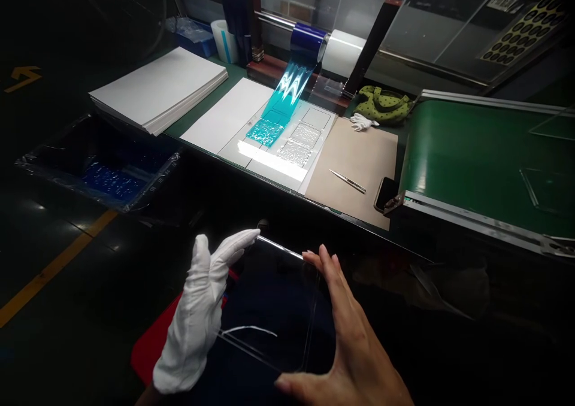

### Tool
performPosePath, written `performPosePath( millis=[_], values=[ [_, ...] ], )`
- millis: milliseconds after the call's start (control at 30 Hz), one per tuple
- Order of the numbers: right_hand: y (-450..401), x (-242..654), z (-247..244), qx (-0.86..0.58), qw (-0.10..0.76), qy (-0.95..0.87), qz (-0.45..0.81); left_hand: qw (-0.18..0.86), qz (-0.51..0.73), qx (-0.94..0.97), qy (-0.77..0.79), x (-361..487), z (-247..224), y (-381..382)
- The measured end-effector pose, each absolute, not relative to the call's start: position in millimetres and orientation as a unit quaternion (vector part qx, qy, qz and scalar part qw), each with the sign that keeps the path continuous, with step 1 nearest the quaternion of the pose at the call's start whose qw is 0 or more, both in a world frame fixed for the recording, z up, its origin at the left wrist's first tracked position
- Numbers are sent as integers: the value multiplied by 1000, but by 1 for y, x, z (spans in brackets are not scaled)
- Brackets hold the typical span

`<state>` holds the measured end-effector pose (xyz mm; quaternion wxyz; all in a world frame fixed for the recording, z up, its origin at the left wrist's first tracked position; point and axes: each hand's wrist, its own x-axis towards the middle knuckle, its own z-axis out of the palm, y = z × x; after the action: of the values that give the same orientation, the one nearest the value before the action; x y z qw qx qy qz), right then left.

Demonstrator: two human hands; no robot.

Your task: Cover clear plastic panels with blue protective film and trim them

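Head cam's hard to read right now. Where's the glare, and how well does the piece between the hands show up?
Head view: glare burns a white streak across the pale panel and makes the blue film shimmer. Foreground is dark: the clear sheet shows mostly as thin edge highlights between the gloved left hand and bare right hand. The floor sinks into shadow.
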<state>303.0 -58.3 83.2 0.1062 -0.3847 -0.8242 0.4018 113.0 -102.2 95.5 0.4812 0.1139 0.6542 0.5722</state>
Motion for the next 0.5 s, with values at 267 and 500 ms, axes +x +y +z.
performPosePath(
  millis=[267, 500],
  values=[
    [-53, 304, 83, -378, 83, -817, 427, 486, 577, 91, 650, 113, 89, -105],
    [-48, 304, 83, -372, 63, -807, 455, 498, 580, 58, 642, 114, 87, -109]
  ],
)
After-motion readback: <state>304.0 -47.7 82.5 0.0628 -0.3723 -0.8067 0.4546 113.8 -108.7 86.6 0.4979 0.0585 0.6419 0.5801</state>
